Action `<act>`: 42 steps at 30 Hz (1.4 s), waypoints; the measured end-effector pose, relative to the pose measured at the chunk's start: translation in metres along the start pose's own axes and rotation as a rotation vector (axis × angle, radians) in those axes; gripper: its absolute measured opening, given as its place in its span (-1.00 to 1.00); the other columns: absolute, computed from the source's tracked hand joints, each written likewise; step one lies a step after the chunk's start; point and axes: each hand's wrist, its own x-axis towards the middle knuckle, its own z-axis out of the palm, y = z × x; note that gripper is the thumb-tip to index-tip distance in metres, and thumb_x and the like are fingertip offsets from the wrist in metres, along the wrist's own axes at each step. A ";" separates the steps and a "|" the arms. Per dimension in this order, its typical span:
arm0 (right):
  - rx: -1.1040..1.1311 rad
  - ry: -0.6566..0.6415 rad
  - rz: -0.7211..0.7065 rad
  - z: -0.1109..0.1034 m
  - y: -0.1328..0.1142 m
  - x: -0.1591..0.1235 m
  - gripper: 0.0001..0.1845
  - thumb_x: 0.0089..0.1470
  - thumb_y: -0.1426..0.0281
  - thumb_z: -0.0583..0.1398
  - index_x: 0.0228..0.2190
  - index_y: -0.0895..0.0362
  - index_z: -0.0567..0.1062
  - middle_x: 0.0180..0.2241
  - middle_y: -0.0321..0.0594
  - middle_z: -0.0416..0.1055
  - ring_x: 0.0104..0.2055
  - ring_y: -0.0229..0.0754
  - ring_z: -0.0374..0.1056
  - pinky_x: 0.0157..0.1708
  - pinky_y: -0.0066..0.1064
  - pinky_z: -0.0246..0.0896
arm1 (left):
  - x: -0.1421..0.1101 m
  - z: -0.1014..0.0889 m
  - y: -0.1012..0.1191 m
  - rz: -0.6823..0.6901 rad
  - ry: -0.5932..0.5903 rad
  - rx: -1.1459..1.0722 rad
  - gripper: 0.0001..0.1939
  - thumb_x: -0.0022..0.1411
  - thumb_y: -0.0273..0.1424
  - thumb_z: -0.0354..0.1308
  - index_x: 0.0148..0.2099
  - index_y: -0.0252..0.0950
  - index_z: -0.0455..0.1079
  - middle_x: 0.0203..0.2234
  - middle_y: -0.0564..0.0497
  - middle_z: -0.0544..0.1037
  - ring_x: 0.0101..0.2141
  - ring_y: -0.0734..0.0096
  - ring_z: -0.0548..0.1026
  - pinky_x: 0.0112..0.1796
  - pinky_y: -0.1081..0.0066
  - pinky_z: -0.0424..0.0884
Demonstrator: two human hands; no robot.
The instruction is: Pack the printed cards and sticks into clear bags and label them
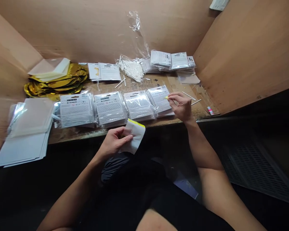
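Note:
My left hand pinches a white paper sheet with a yellow strip along its upper edge, in front of the table edge. Between the thumb and fingertips of my right hand is a small yellow sticker. It is held over the rightmost packet stack of the front row. To its left stand more stacks of clear-wrapped packets with printed white cards: one stack, another and a third farther left.
Gold foil pieces lie at the back left, above white cards overhanging the edge. A bag of white sticks and more packets are at the back. Wooden panels enclose the table; a small tube lies right.

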 end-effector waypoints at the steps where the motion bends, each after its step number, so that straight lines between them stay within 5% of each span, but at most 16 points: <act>1: -0.105 -0.008 -0.056 0.000 0.014 0.002 -0.74 0.39 0.26 0.21 -0.22 0.07 0.68 -0.01 0.03 0.64 0.08 0.11 0.55 0.17 0.08 0.48 | 0.001 0.000 0.001 -0.010 0.033 -0.031 -0.53 0.03 -0.14 0.61 -0.06 -0.27 0.72 -0.24 -0.13 0.76 -0.35 0.16 0.67 -0.33 0.32 0.60; 5: -0.333 -0.171 -0.232 0.005 0.054 0.003 -0.65 0.45 0.35 0.09 0.00 0.10 0.67 0.12 0.14 0.58 0.21 0.14 0.48 0.21 0.10 0.43 | 0.005 0.001 0.005 -0.028 0.138 -0.101 -0.48 0.01 -0.13 0.62 -0.02 -0.25 0.71 -0.23 -0.13 0.76 -0.37 0.16 0.66 -0.37 0.31 0.59; 11: -0.520 -0.244 -0.328 -0.002 0.081 0.011 -0.54 0.51 0.33 -0.02 0.08 0.11 0.63 0.03 0.13 0.59 0.05 0.10 0.47 0.09 0.06 0.39 | 0.010 0.005 0.007 -0.048 0.166 -0.126 -0.53 -0.02 -0.12 0.64 -0.10 -0.24 0.70 -0.29 -0.10 0.75 -0.41 0.18 0.65 -0.40 0.31 0.57; 24: -0.609 -0.605 -0.510 -0.014 0.059 0.018 -0.59 0.49 0.47 -0.01 0.03 0.16 0.62 -0.03 0.07 0.61 -0.04 0.02 0.41 -0.03 -0.11 0.25 | 0.015 0.007 0.006 -0.033 0.188 -0.169 -0.45 -0.03 -0.11 0.64 -0.06 -0.26 0.66 -0.23 -0.11 0.77 -0.37 0.16 0.69 -0.35 0.30 0.62; 29: -0.591 -0.597 -0.480 -0.017 0.047 0.012 -0.59 0.46 0.37 0.10 0.18 0.20 0.57 0.18 0.11 0.57 0.17 0.13 0.40 0.15 -0.03 0.18 | 0.018 0.013 0.006 0.113 0.261 -0.191 -0.04 0.00 -0.14 0.63 0.36 -0.21 0.31 -0.26 -0.04 0.75 -0.39 0.24 0.70 -0.33 0.37 0.60; 32: -0.549 -0.449 -0.396 -0.008 0.031 0.004 -0.58 0.43 0.31 0.17 0.20 0.16 0.57 0.24 0.09 0.55 0.26 0.21 0.38 0.25 0.08 0.11 | 0.020 0.015 0.004 0.224 0.311 -0.151 -0.09 0.04 -0.15 0.60 0.33 -0.21 0.27 -0.24 -0.03 0.74 -0.38 0.33 0.69 -0.32 0.43 0.58; 36: -0.297 -0.141 -0.365 0.017 -0.029 -0.014 -0.68 0.38 0.31 0.27 0.11 0.07 0.62 0.02 -0.01 0.65 0.05 0.14 0.50 0.09 -0.01 0.27 | 0.021 0.017 -0.001 0.273 0.327 -0.112 -0.31 0.09 -0.16 0.57 0.18 -0.23 0.41 -0.32 0.01 0.71 -0.41 0.37 0.64 -0.38 0.46 0.52; 40: 0.059 -0.138 -0.486 0.052 -0.101 -0.037 -0.80 0.35 0.38 0.34 -0.01 0.02 0.63 -0.16 -0.13 0.64 -0.16 -0.03 0.49 -0.09 -0.15 0.37 | 0.019 0.019 -0.004 0.325 0.378 -0.068 -0.63 0.16 -0.17 0.53 -0.13 -0.30 0.59 -0.32 -0.04 0.71 -0.33 0.33 0.65 -0.28 0.39 0.55; 42: 0.109 -0.128 -0.470 0.068 -0.120 -0.042 -0.82 0.35 0.41 0.33 -0.03 0.01 0.64 -0.20 -0.15 0.61 -0.17 -0.03 0.46 -0.11 -0.15 0.37 | 0.017 0.018 -0.003 0.319 0.348 -0.081 -0.64 0.15 -0.21 0.54 -0.09 -0.32 0.64 -0.23 -0.09 0.74 -0.24 0.27 0.67 -0.18 0.34 0.58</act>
